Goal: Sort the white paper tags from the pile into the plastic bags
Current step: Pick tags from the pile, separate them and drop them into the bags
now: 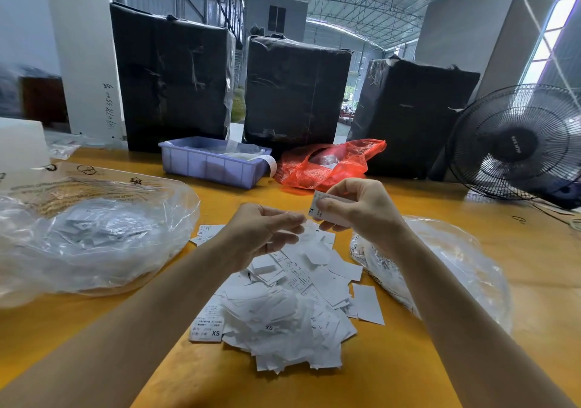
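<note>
Tag pile [283,307] mid-table between two plastic bags [94,238] [440,269]; tray [213,165] behind, probably holding more tags.

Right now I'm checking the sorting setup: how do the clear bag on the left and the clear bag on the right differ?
The left bag looks larger and puffed up; the right bag lies flatter. The left bag carries printed warning text and symbols; none is plain on the right bag. The right bag lies closer to the tag pile. Both are clear plastic holding white tags.

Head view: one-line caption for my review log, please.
Right hand pinches an XL tag above the tag pile, left hand alongside, between two clear bags.
</note>
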A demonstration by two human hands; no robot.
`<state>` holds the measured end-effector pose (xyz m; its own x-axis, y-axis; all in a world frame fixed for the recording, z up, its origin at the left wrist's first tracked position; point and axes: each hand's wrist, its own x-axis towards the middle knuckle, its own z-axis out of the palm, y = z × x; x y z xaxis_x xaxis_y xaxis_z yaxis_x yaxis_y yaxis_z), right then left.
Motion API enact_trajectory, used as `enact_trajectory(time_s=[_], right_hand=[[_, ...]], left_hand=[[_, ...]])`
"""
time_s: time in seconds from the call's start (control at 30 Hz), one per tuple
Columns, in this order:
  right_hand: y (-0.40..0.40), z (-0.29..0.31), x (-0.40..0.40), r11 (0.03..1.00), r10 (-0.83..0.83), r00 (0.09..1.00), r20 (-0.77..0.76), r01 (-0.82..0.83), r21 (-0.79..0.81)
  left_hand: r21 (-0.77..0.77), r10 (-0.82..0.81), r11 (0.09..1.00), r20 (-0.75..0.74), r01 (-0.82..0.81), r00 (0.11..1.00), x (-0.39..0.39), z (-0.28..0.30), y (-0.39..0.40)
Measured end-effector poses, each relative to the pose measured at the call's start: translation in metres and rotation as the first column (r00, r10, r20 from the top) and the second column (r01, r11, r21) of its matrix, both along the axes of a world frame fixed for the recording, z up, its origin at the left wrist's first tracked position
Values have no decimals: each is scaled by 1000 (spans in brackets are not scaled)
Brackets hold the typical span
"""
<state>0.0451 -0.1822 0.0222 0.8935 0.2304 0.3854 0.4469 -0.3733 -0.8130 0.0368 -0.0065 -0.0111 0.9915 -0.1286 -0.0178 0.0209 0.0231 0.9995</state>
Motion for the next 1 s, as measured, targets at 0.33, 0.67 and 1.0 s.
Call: enact_trajectory(time_s=[0.33,0.67,1.0], right_hand=[[2,-3,2,1000,-27,999,33,27,15],[3,-4,2,1000,-19,1000,15,19,25],[6,-5,2,1000,-2,999,-41,3,30]], left_hand=[[-11,0,1000,-17,-1,1000,0,1,-1],[-37,-11,999,-26,10,1000,1,1,0],[-65,50,997,-23,-52,998,1,3,-1]])
